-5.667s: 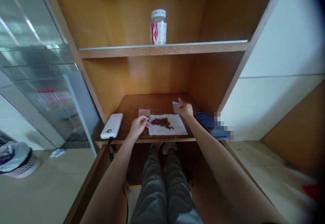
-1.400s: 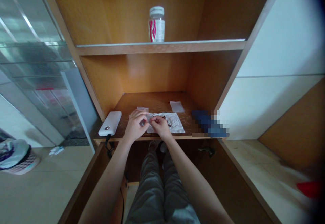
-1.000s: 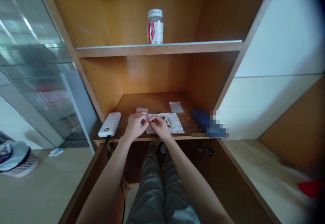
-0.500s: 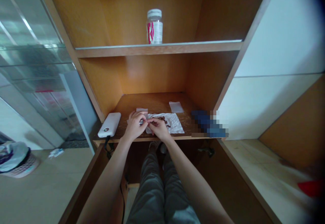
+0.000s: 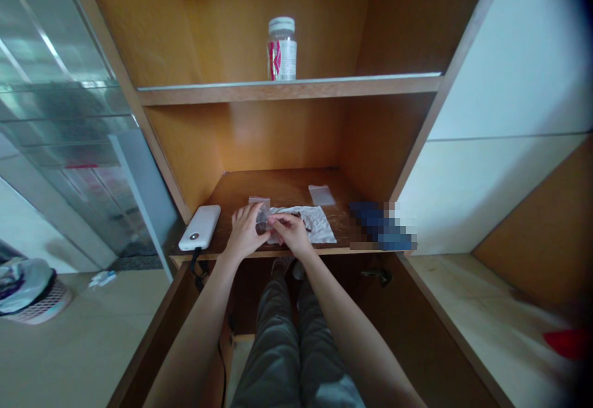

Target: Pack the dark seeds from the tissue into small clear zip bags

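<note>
My left hand (image 5: 245, 230) is over the left part of the cabinet shelf, thumb and fingers spread apart in a C shape. Between them shows a clear zip bag (image 5: 259, 200), partly behind the fingers; I cannot tell whether the hand touches it. My right hand (image 5: 290, 232) meets it from the right, thumb and fingertips pinched together on something too small to make out. Under and beside the right hand lies a crumpled white cloth or tissue (image 5: 322, 226). Small dark brown pieces (image 5: 299, 215) rest on it, partly covered by the hand.
A second clear zip bag (image 5: 321, 195) lies farther back. At left is a white power bank (image 5: 200, 228) with a black cable. A dark blue, partly pixelated item (image 5: 377, 223) is at right. A white-capped bottle (image 5: 281, 50) stands on the upper shelf.
My left thumb and fingers have moved apart, showing more of the clear bag between them. My right hand stays pinched in nearly the same place.
</note>
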`<state>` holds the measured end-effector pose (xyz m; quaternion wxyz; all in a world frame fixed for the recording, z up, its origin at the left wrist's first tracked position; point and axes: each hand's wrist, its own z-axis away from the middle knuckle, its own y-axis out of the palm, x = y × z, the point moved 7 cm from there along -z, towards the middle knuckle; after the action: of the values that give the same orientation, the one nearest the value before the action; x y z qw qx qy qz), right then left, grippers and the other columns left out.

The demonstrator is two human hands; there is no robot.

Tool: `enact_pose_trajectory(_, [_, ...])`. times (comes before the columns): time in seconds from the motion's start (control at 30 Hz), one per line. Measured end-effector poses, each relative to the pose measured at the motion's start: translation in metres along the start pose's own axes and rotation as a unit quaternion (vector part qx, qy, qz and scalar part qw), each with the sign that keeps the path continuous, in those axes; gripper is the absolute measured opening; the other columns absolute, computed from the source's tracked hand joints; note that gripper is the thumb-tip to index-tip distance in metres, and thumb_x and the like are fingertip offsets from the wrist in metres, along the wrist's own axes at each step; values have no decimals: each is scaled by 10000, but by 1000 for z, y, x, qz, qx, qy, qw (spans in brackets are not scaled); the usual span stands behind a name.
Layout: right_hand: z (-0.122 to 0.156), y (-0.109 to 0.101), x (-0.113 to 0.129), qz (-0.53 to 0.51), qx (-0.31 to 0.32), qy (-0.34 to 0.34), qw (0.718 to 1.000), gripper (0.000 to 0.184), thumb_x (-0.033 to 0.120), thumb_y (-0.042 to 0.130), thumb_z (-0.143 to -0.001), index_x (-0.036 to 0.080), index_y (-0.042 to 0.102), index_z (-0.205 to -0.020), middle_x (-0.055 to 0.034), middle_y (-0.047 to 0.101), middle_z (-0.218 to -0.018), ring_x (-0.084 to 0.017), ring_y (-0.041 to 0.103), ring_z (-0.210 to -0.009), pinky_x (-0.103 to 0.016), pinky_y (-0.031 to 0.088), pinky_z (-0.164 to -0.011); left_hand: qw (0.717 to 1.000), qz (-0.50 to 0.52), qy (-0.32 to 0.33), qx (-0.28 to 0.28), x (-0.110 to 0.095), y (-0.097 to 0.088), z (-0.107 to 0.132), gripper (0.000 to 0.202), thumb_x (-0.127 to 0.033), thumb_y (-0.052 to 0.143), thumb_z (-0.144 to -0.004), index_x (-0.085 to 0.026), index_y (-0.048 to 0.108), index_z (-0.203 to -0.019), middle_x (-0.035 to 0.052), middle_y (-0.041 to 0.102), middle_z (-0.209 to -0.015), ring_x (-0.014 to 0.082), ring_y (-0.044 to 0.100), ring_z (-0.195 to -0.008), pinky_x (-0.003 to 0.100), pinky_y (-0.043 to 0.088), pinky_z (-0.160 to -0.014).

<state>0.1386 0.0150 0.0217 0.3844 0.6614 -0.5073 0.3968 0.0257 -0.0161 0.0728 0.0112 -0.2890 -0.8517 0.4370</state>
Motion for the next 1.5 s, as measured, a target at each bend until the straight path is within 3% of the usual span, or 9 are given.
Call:
enact_pose_trajectory(0.3, [0, -1, 2, 31, -11, -16, 999, 282, 441, 564, -736, 205, 664, -854, -2, 587, -588, -87, 414, -391, -224, 330, -365, 998, 54, -16, 13, 9, 13, 6, 497, -328, 571, -738, -190, 427, -1193, 113, 528, -1179, 263, 485, -1045, 419, 361, -889])
enact_pose_trajectory(0.43, [2, -2, 15, 73, -35, -84, 993, 209, 366, 563, -756, 216, 679, -843, -35, 646, -752, -151, 566, -661, -274, 469, -602, 998, 52, -13, 30, 7, 15, 7, 466, -324, 540, -767, -188, 418, -1196, 113, 534, -1175, 262, 500, -1026, 414, 371, -882])
enact_pose_trajectory(0.53, [5, 0, 25, 105, -46, -134, 984, 170, 299, 554, -772, 212, 687, -831, -45, 642, -791, -160, 570, -763, -299, 466, -732, 998, 53, -8, 36, 6, 16, 7, 458, -334, 515, -786, -185, 399, -1204, 112, 529, -1182, 256, 501, -1025, 412, 371, -885])
enact_pose_trajectory(0.8, [9, -3, 40, 190, -111, -173, 960, 201, 243, 503, -792, 191, 650, -919, -54, 602, -849, -135, 552, -740, -260, 462, -671, 997, 53, -13, 47, 9, 19, 7, 416, -398, 450, -824, -185, 398, -1178, 104, 518, -1193, 239, 496, -1037, 400, 371, -901])
enact_pose_trajectory(0.93, [5, -32, 51, 259, -158, -145, 942, 183, 221, 470, -781, 161, 628, -850, -60, 607, -846, -121, 547, -674, -235, 448, -626, 996, 65, -25, 51, 10, 19, 8, 459, -451, 445, -816, -200, 383, -1194, 94, 516, -1204, 240, 488, -1064, 403, 364, -916])
enact_pose_trajectory(1.03, [3, -58, 51, 366, -119, -81, 920, 152, 214, 495, -751, 156, 636, -743, -49, 639, -753, -134, 560, -656, -237, 433, -644, 995, 76, -33, 60, 11, 20, 8, 491, -473, 454, -804, -203, 375, -1207, 98, 510, -1212, 244, 471, -1099, 412, 350, -935])
enact_pose_trajectory(1.17, [8, -82, 40, 482, -28, 7, 876, 141, 198, 527, -723, 170, 664, -708, -52, 671, -778, -158, 598, -744, -231, 422, -705, 993, 94, -34, 70, 11, 20, 8, 564, -498, 514, -758, -203, 370, -1217, 107, 496, -1226, 247, 465, -1106, 414, 343, -943])
enact_pose_trajectory(1.3, [13, -89, 37, 545, 5, 33, 838, 167, 208, 528, -725, 167, 688, -749, -81, 679, -840, -179, 608, -819, -243, 420, -766, 991, 105, -47, 68, 14, 21, 9, 636, -517, 576, -699, -207, 370, -1215, 114, 515, -1172, 247, 489, -1059, 417, 365, -915])
enact_pose_trajectory(1.5, [13, -86, 36, 577, 20, 50, 815, 183, 196, 520, -726, 168, 693, -778, -89, 677, -865, -185, 605, -857, -246, 419, -786, 990, 112, -61, 66, 17, 23, 10, 622, -517, 582, -693, -199, 375, -1186, 96, 541, -1072, 235, 508, -1012, 408, 383, -896])
